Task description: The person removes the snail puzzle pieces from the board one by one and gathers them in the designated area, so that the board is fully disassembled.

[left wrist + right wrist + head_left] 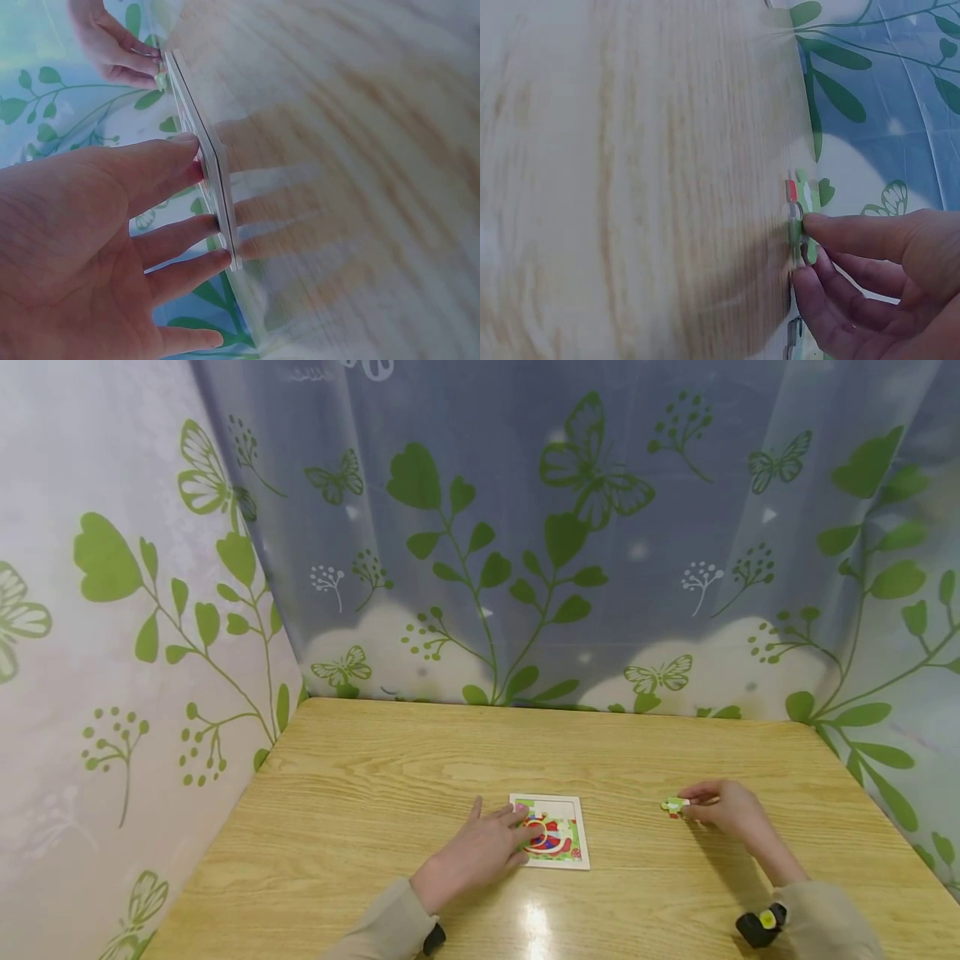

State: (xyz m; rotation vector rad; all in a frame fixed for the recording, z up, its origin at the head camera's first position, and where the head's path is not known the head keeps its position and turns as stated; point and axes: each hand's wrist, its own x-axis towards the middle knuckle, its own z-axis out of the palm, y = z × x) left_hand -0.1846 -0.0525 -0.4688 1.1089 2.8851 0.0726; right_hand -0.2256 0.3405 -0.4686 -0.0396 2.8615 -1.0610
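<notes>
A small square jigsaw puzzle (553, 832) in a white frame lies on the table, its picture showing a red spiral on green. Its upper right part shows bare white tray. My left hand (483, 847) rests on the puzzle's left side with fingers spread and fairly straight. In the left wrist view, the thumb and fingertips touch the frame's edge (214, 161). To the right, my right hand (731, 814) pinches a green puzzle piece (672, 807) with white and red on it. In the right wrist view the piece (808, 210) stands between thumb and fingers, close over the tabletop.
The wooden table (390, 760) reaches back to a curtain (495, 543) printed with green leaves and butterflies. Similar cloth hangs along the left and right sides. A dark band with a black device (759, 927) sits at the right wrist.
</notes>
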